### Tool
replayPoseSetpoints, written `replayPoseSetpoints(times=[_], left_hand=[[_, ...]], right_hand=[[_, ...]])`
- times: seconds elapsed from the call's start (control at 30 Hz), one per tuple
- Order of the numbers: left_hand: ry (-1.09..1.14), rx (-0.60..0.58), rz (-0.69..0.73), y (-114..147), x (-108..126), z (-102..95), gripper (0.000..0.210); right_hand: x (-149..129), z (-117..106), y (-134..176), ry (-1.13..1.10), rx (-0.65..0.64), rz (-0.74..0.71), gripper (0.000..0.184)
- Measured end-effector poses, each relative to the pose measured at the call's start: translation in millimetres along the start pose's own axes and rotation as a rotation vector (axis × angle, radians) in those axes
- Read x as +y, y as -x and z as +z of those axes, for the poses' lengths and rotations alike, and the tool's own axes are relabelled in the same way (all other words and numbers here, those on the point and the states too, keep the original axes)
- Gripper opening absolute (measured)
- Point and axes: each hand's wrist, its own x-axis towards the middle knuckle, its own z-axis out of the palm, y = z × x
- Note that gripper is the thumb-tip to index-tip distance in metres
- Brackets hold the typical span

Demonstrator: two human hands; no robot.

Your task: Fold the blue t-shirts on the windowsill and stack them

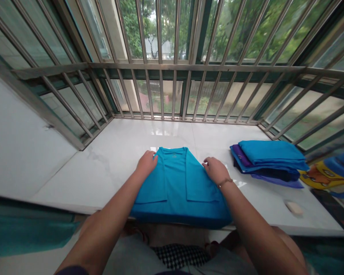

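Observation:
A turquoise T-shirt (176, 179) lies flat on the white ledge, its neckline towards the window. Both sleeves are folded inward over its body, and the lower part hangs over the front edge. My left hand (147, 165) is at the shirt's left shoulder edge, fingers loosely bent with a small gap at the tips. At the opposite shoulder edge, my right hand (216, 169) has its thumb and fingers slightly apart and curved, with no cloth visible between them. Whether its underside touches the shirt is hard to see.
To the right sits a stack of folded clothes (272, 152) in turquoise, purple and dark blue. Beyond it are a yellow and blue container (332, 170), a dark flat object (334, 208) and a small beige block (294, 208). Metal window bars (174, 67) border the ledge (103, 168).

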Motion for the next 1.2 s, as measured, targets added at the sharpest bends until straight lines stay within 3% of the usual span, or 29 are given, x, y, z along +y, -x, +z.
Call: replayPoseSetpoints(times=[0.17,0.3,0.4,0.5,0.7,0.8,0.9,1.0,1.07,1.13,1.2], left_hand=[[-0.004,-0.104,-0.157,-84,11,-10.9,0.029],[0.067,-0.252,-0.214,-111,18,-2.4,0.017],[0.168,-0.305,-0.247,-118,23,0.4,0.020],[0.287,-0.285,-0.254,-126,31,-4.5,0.021],[0.466,-0.113,-0.155,-133,59,-40.2,0.015],[0.506,-0.020,-0.031,-98,65,-65.3,0.013],[0.466,0.098,0.160,-24,53,-80.1,0.019],[0.325,0.084,0.272,70,26,-68.8,0.022],[0.250,-0.031,0.321,127,6,-47.6,0.020],[0.180,-0.100,0.314,171,-10,-24.2,0.017],[0.140,-0.130,0.303,197,-21,-7.5,0.025]], right_hand=[[-46,3,-91,-0.070,-0.076,-0.018,0.038],[-68,17,-134,-0.095,-0.105,0.025,0.043],[-73,23,-145,-0.116,-0.106,0.036,0.028],[-70,17,-146,-0.138,-0.050,0.063,0.022],[-61,-29,-130,-0.226,0.134,0.086,0.024],[-51,-55,-93,-0.292,0.242,0.021,0.021],[-36,-58,-21,-0.375,0.373,-0.117,0.018],[-20,-27,68,-0.375,0.360,-0.287,0.026],[-10,8,120,-0.327,0.297,-0.404,0.028],[-3,41,158,-0.236,0.228,-0.458,0.029],[3,62,180,-0.174,0.200,-0.480,0.029]])
